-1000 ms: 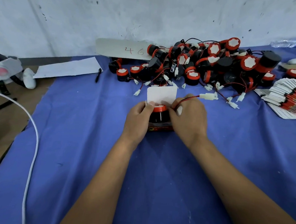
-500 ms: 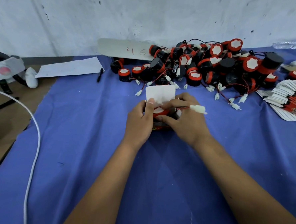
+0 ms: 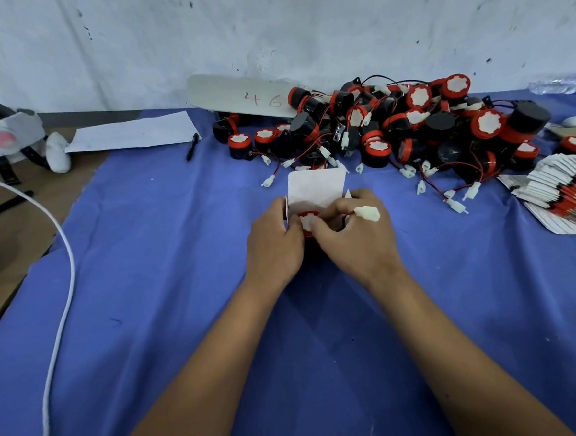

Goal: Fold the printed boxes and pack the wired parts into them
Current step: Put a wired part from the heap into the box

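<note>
Head view, left hand (image 3: 275, 240): it grips the box (image 3: 315, 192) by its left side, fingers curled round the wall, and steadies it upright on the blue surface (image 3: 175, 278).
Head view, right hand (image 3: 356, 242): fingers pinch the red wire, and the white connector (image 3: 368, 213) sticks out over the knuckles!
Wired part (image 3: 308, 219): it sits in the mouth of the box, mid-surface, just in front of the pile of parts (image 3: 403, 130); only the red rim and white top show.
Which way: the white face looks up at the camera, so its axis seems to run straight down into the box; the lid flap stands up at the far side.
Doing it well: coil the wire in on top of the part, connector last, and keep the left grip firm so the walls don't bulge.
Also there: the stack of flat boxes (image 3: 564, 201) waits at right.
</note>
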Action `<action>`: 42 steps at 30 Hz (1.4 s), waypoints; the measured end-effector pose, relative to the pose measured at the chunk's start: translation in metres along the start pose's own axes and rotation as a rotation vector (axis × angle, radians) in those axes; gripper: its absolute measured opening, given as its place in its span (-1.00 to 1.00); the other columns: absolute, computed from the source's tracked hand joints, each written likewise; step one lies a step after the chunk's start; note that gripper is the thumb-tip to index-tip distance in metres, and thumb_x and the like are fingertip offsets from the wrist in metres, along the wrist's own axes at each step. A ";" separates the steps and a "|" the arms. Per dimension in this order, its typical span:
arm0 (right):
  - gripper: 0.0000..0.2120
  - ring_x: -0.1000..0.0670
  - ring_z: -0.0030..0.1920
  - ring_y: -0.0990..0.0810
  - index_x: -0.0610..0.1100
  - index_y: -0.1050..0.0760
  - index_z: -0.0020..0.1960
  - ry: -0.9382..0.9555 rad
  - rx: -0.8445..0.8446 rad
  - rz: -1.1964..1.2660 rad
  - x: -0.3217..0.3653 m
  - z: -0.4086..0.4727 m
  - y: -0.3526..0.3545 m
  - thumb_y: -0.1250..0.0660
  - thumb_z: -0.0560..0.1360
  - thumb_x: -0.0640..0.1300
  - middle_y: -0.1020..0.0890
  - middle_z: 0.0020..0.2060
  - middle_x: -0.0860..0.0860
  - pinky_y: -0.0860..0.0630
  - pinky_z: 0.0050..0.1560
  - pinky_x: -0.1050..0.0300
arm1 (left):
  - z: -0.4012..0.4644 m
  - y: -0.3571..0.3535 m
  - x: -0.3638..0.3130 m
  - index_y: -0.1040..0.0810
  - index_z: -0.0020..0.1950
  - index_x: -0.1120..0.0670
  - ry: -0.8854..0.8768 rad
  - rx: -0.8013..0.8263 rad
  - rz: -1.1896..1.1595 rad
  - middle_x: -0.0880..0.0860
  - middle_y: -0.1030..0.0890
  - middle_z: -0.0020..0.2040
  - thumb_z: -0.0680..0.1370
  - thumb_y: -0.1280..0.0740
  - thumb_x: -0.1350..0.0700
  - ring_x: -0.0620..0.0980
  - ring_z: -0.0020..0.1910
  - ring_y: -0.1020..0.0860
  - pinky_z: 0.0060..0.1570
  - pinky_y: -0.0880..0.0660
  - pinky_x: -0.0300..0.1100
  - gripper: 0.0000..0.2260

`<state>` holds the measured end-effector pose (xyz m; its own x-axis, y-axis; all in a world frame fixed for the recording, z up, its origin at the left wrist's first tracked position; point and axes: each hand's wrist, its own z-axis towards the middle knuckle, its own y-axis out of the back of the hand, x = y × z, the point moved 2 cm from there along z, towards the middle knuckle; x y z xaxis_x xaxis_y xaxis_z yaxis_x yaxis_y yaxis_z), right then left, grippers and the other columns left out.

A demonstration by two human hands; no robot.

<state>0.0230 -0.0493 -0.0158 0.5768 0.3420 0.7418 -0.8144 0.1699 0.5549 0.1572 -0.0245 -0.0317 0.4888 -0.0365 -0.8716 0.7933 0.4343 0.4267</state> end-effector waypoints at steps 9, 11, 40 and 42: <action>-0.76 0.05 -0.10 -0.59 0.01 -0.52 -0.33 -0.104 -0.011 0.089 -0.008 0.004 0.006 -0.58 0.36 -0.09 -0.59 -0.10 0.02 -0.48 -0.17 0.25 | 0.001 0.000 0.002 -0.54 -0.09 0.13 0.023 0.030 -0.071 0.01 -0.60 -0.26 0.59 -0.22 0.20 -0.02 -0.30 -0.47 -0.27 -0.46 -0.04 -0.87; -0.82 0.06 -0.08 -0.59 -0.02 -0.56 -0.28 -0.130 -0.011 0.116 -0.010 0.005 0.006 -0.57 0.36 -0.12 -0.61 -0.06 0.01 -0.51 -0.17 0.26 | 0.002 -0.001 0.002 -0.52 -0.15 0.08 0.036 0.043 -0.075 -0.10 -0.52 -0.36 0.56 -0.21 0.23 -0.14 -0.37 -0.39 -0.33 -0.36 -0.21 -0.85; -0.86 0.06 0.05 -0.49 -0.07 -0.65 0.05 -0.057 0.013 -0.099 -0.006 0.002 0.004 -0.44 0.51 -0.08 -0.44 0.04 0.03 -0.29 -0.14 0.51 | 0.008 -0.004 0.003 -0.68 -0.03 0.00 0.085 0.036 -0.151 -0.07 -0.71 -0.14 0.53 -0.36 0.18 -0.05 -0.13 -0.65 -0.20 -0.57 -0.14 -0.87; -0.82 -0.08 0.14 -0.41 -0.10 -0.63 0.08 0.011 -0.074 -0.261 0.000 0.001 0.012 -0.43 0.52 -0.06 -0.41 0.10 -0.06 -0.23 -0.04 0.32 | 0.008 -0.004 0.004 -0.70 -0.01 0.00 0.109 0.033 -0.178 -0.07 -0.72 -0.11 0.53 -0.38 0.17 -0.08 -0.10 -0.66 -0.15 -0.61 -0.12 -0.87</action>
<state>0.0133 -0.0482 -0.0086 0.7674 0.2876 0.5730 -0.6409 0.3210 0.6973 0.1592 -0.0339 -0.0351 0.2996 -0.0115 -0.9540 0.8759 0.3997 0.2702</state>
